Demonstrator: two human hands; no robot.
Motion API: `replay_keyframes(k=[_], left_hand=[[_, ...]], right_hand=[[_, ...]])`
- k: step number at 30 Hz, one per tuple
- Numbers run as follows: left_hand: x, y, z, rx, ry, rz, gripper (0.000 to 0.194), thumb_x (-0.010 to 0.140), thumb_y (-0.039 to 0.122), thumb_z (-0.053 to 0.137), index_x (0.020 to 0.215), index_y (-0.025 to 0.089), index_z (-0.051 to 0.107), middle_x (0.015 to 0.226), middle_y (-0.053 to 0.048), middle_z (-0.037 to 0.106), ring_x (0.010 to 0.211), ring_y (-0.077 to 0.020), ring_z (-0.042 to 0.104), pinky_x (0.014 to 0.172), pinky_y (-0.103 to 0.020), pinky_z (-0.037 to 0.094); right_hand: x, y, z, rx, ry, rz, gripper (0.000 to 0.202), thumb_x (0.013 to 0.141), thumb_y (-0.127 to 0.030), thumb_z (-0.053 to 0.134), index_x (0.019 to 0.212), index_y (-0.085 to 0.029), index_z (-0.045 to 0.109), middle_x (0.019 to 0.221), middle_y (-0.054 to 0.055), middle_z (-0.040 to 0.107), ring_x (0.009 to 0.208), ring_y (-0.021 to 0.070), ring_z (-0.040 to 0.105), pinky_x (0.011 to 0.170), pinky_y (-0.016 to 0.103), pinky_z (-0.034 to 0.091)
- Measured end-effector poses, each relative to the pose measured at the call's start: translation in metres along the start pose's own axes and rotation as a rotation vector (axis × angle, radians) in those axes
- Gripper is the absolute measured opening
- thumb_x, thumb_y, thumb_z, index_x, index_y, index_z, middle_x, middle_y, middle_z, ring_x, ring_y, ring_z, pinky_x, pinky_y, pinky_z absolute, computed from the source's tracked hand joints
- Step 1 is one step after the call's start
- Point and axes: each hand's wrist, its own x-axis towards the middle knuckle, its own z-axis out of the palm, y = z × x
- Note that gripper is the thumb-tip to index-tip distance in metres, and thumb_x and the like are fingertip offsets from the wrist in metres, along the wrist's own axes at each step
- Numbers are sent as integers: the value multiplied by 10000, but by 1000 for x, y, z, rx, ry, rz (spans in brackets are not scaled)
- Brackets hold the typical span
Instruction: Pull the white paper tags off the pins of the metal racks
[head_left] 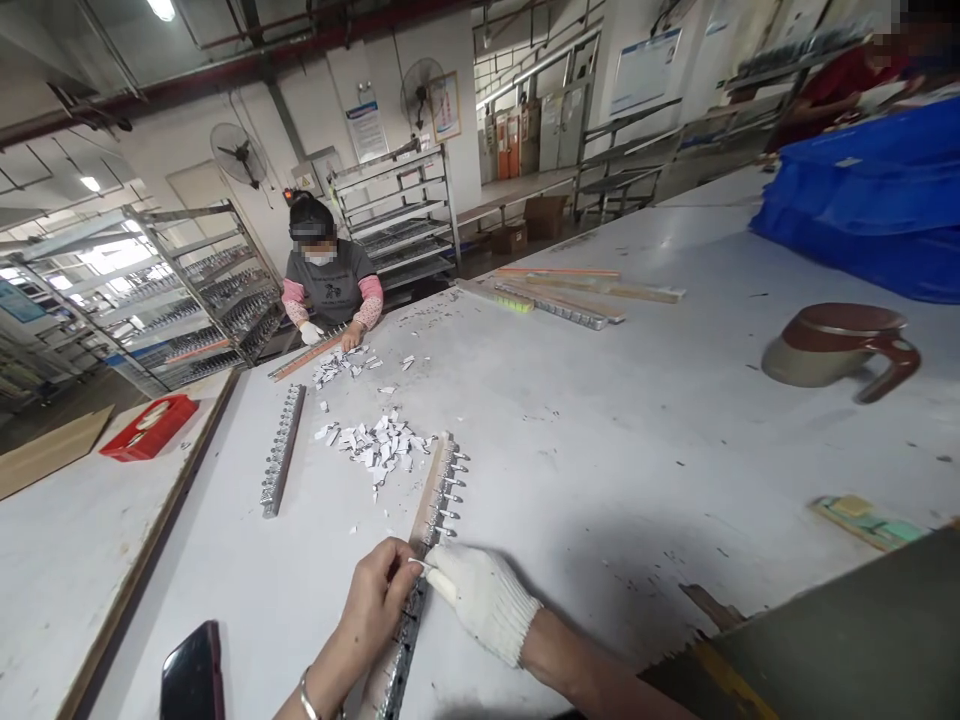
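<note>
A long narrow bar (431, 490), wrapped in silvery foil and set with a row of small metal pieces, runs away from me under both hands. My left hand (375, 600) is bare, its thumb and forefinger pinched on a small white slip (417, 563) above the bar. My right hand (484, 600), in a white knitted glove, is closed against the bar's right side. Its fingertips meet the slip near the left thumb; what they grip is hidden. Beyond the bar's far end lies a pile of small white slips (382, 440).
A similar bar (283, 450) lies to the left. Nearby are a phone (193, 672), a red tray (150, 430), a brown-lidded mug (832, 345) and blue plastic bins (862, 200). Across the table, a co-worker (330, 270) handles another bar; more strips (562, 295) lie at the back.
</note>
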Motion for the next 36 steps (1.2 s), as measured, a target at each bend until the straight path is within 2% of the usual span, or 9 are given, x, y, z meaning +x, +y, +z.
replay_keyframes(k=[5,10,12,16,20,23,25,32,36], left_hand=[[-9,7,-9,-185,-145,-32,387,981,516,533,773,190,517,733,9,507,687,-134,423,642,-252,346],[-14,6,1,-713,-494,-226,447,829,603,714,803,225,479,537,98,382,452,-81,299,481,-225,272],[-17,6,11,-731,-405,-261,448,822,610,715,810,231,476,500,105,386,412,-82,297,459,-225,266],[-16,6,26,-190,-33,-86,329,981,491,521,835,204,589,690,-6,582,617,-146,516,612,-264,393],[4,-12,21,90,-93,-68,346,1020,469,397,995,208,622,728,-13,613,650,-182,573,664,-303,440],[23,-30,12,252,-56,-96,493,912,547,586,1238,178,560,855,-38,639,731,-226,616,693,-340,476],[32,-38,10,310,-96,-78,641,777,565,739,1241,163,555,991,-75,633,831,-256,632,731,-364,504],[29,-38,21,318,-121,-61,430,774,331,690,1156,174,573,1068,-87,602,938,-262,624,800,-379,520],[31,-43,15,275,-146,-51,445,791,435,726,1132,176,604,1015,-70,620,879,-242,627,757,-356,515]], right_hand=[[-18,8,2,-69,-24,-174,260,976,-372,480,879,-222,669,874,33,735,746,191,661,665,282,454],[-38,22,-7,80,-44,-372,289,996,-418,473,999,-226,689,851,15,719,762,168,639,702,270,456],[-42,25,-7,74,-44,-382,294,1003,-394,461,992,-214,693,822,21,709,749,170,631,698,277,447],[-34,24,-2,-127,-17,-275,303,1005,-319,410,948,-196,682,863,67,723,733,215,650,641,319,432],[-12,26,3,-196,-61,-178,331,1021,-318,371,969,-202,677,897,83,748,751,248,699,611,330,457],[4,26,7,-212,-98,106,187,939,-322,558,927,-186,686,816,97,753,720,279,724,605,339,493],[11,23,13,-224,-101,196,143,882,-287,630,915,-165,697,782,122,751,738,318,737,608,362,515],[22,17,32,-199,-60,129,173,884,-193,546,946,-139,698,869,154,756,823,355,743,679,434,539],[33,22,25,-163,-93,109,110,860,-245,615,889,-163,681,841,110,761,803,328,749,638,377,521]])
